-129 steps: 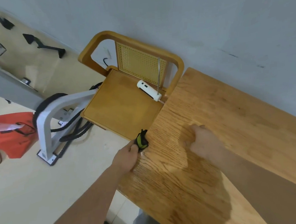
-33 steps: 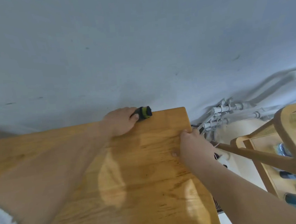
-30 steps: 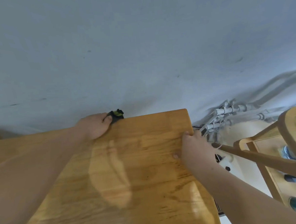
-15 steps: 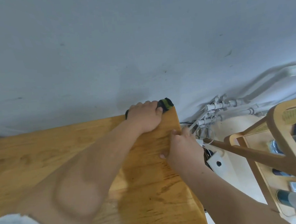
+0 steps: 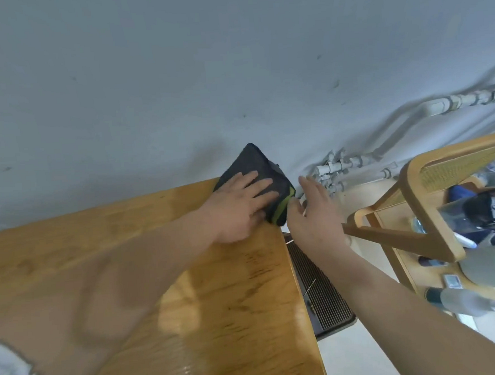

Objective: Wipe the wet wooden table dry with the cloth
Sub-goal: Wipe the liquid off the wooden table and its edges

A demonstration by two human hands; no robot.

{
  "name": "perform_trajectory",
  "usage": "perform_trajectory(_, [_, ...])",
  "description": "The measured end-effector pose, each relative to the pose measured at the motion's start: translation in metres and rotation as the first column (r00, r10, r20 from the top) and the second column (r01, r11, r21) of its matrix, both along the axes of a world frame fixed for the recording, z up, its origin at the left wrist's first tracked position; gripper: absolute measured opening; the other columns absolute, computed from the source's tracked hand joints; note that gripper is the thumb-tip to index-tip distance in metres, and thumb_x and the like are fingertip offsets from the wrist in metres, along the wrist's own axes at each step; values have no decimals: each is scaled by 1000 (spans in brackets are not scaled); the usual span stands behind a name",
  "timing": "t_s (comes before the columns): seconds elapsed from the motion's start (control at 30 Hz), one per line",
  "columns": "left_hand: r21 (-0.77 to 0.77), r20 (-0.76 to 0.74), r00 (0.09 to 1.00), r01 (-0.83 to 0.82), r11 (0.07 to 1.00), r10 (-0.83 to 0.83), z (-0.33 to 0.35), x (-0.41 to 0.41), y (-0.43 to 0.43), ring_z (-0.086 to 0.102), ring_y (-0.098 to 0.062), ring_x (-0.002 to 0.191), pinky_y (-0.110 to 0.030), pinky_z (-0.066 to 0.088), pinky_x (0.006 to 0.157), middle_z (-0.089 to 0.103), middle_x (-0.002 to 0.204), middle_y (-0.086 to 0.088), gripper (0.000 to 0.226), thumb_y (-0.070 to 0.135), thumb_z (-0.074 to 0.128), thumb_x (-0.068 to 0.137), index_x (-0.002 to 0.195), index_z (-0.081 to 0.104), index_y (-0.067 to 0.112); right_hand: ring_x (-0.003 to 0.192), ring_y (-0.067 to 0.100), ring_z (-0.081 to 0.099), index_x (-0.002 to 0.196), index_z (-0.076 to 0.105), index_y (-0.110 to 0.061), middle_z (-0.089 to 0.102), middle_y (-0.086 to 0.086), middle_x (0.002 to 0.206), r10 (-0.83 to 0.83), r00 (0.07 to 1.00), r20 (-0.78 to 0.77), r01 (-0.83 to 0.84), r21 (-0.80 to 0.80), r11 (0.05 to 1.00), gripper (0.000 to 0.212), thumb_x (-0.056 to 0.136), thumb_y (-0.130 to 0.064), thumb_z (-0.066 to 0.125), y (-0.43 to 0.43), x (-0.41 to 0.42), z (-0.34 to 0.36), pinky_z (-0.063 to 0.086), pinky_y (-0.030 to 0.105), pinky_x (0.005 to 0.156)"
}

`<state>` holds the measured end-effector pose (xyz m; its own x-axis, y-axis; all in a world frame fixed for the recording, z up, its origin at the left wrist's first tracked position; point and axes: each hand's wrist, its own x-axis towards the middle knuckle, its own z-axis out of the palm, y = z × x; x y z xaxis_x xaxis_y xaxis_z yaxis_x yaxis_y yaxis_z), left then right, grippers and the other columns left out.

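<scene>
Hands: left hand flat, fingers spread, pressing the cloth onto the far right corner of the counter; right hand open at the right edge, thumb touching the cloth's green border, gripping nothing.
Counter: wooden, against the wall; glossy streaks toward the near side suggest moisture remains there. Progress, judged: far corner being wiped, near area left.
Cloth: dark, folded, green trim, partly overhanging the corner.
</scene>
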<state>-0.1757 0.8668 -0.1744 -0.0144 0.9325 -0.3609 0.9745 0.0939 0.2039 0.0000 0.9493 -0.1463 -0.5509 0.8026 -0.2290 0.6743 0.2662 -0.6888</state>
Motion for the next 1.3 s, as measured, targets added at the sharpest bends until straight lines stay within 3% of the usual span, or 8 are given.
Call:
perform_trajectory(0.1, [36,-4,999,34,999,-34,17,6,-31,-10,-19,158,-44,-4,128,-5,172,6,68,36,44,103,164,11,32,157,20,12,162,22,-13,20,4,170,310,947,78,-307,-49,950,57,109,-27,37,-9,-22,-5,11,31,123])
perform_trajectory(0.17, [42,-18,968,-249,968,250,33,7,-55,-8,-20,158,-40,3,128,-12,172,1,76,39,48,102,164,6,23,157,29,12,162,15,-6,17,11,170,383,909,164,-371,-96,923,64,109,-38,33,-19,-36,-12,15,39,126])
perform_trajectory(0.23, [-85,-26,858,-514,854,514,44,5,-73,-1,-25,158,-42,20,124,-9,172,-6,89,60,52,97,163,10,18,156,37,10,162,6,-5,7,19,170,349,877,332,-341,-82,936,76,107,-53,26,-29,-52,-20,17,50,125])
perform_trajectory(0.4, [-331,-88,846,-523,786,526,27,11,-83,-18,-30,156,-47,11,128,-24,168,-13,135,82,63,76,162,-12,10,142,44,29,159,-10,-2,13,26,161,174,807,564,-223,19,975,87,104,-58,27,-36,-92,-33,39,59,107])
perform_trajectory(0.6, [-327,-112,830,-550,768,547,15,6,-77,-22,-34,155,-52,8,127,-27,166,-17,135,77,67,77,161,-14,8,136,44,40,161,-4,-8,25,21,159,102,897,429,-96,-34,995,89,99,-68,16,0,-123,-44,41,58,102])
perform_trajectory(0.8, [-333,-90,826,-551,765,556,15,10,-82,-21,-35,155,-52,5,128,-29,165,-18,136,75,69,77,161,-13,6,117,41,53,146,35,-12,48,20,138,38,969,243,-1,-149,989,53,108,-46,21,-15,-67,-46,37,44,84])
perform_trajectory(1.03, [-314,-88,839,-535,784,537,11,11,-85,-23,-35,154,-50,2,128,-29,165,-18,133,76,66,80,160,-16,7,118,39,54,149,31,-13,49,17,139,83,936,341,-19,-186,982,58,105,-51,25,-80,34,-44,46,50,95])
perform_trajectory(1.3, [-326,-94,824,-556,764,559,10,8,-74,-24,-36,153,-53,3,127,-30,164,-19,135,73,69,80,159,-17,6,120,46,55,143,33,-3,48,25,141,67,935,347,-25,-123,992,58,108,-48,23,10,-100,-53,38,45,84])
